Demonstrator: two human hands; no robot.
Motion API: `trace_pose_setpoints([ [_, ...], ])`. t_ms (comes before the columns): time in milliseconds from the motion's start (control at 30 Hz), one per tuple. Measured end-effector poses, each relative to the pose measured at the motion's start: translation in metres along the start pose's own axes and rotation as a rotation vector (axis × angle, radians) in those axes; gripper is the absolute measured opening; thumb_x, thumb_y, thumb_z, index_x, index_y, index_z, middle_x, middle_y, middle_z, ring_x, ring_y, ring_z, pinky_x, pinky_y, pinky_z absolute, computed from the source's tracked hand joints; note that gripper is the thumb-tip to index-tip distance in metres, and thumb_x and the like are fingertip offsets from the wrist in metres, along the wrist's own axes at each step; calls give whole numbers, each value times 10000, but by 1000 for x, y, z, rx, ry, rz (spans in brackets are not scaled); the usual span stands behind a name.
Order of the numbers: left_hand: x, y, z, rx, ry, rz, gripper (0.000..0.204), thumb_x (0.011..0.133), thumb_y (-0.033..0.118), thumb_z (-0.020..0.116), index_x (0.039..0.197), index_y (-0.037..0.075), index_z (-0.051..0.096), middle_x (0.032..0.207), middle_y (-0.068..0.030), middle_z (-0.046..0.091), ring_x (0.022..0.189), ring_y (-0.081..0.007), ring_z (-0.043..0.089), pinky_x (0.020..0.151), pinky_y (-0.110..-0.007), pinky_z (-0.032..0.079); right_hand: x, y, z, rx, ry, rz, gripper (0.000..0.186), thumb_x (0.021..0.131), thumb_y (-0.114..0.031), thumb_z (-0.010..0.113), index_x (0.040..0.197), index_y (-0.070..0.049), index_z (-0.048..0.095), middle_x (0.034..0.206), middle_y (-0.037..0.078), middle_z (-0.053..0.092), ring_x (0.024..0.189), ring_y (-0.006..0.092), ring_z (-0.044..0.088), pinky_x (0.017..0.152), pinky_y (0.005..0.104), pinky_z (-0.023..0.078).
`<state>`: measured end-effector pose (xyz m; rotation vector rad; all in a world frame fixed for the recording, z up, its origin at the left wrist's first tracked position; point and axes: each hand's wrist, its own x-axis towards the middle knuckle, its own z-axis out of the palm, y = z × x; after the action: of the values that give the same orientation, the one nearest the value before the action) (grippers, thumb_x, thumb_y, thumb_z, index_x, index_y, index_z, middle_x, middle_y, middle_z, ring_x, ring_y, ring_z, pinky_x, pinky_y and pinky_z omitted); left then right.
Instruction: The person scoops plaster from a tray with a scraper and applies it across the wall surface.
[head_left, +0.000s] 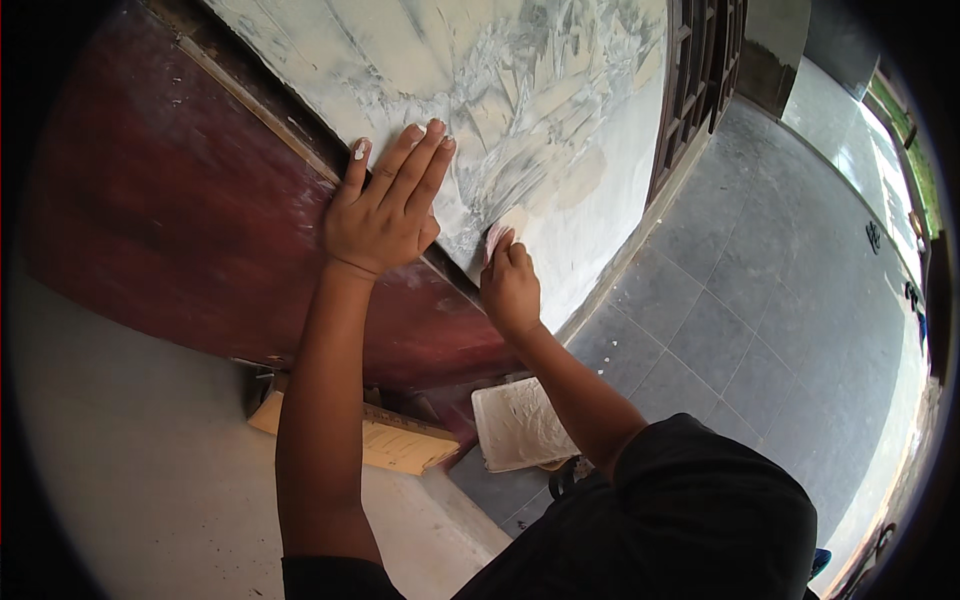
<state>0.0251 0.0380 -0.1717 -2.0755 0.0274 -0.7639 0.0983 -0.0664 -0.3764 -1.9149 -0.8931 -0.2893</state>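
My left hand (385,215) lies with fingers stretched out at the edge of a pale wall (480,70), where it meets a dark red wooden panel (190,200). White paste coats its fingertips. Lower and to the right, my right hand (513,288) is closed on a small flat pinkish-white piece (496,238), held against the wall. Fingers cover part of this piece, so I cannot tell its exact kind. Streaky white and grey paste covers much of the wall's upper part, with a smoother white area near its right edge.
Below my right forearm sits a white paste-smeared tray (515,428). An orange-yellow cardboard box (400,440) lies under the red panel. A dark grille (690,90) borders the wall on the right. Grey floor tiles (740,290) stretch away, with dark sandals (873,237) farther off.
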Motion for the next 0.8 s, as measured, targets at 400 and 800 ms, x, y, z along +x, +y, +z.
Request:
trace_pose_setpoints([
  [400,6,2,-5,-13,-16,-6,606,853,244,420,1450,151,459,1514,-1,435,1397,-166,400,1197,-487,153,52,54,-56,-14,78,254,548,827,-23,536,1355,98,455,972,192,540,838,353,595,707,430,531],
  [800,-5,5,-5,-18,-16,-29,596,871,259,446,1455,143,442,1534,4,401,1395,-154,392,1190,-460,184,-77,-21,-71,284,-444,119,503,810,-47,566,1298,63,516,942,169,594,836,322,632,730,382,535],
])
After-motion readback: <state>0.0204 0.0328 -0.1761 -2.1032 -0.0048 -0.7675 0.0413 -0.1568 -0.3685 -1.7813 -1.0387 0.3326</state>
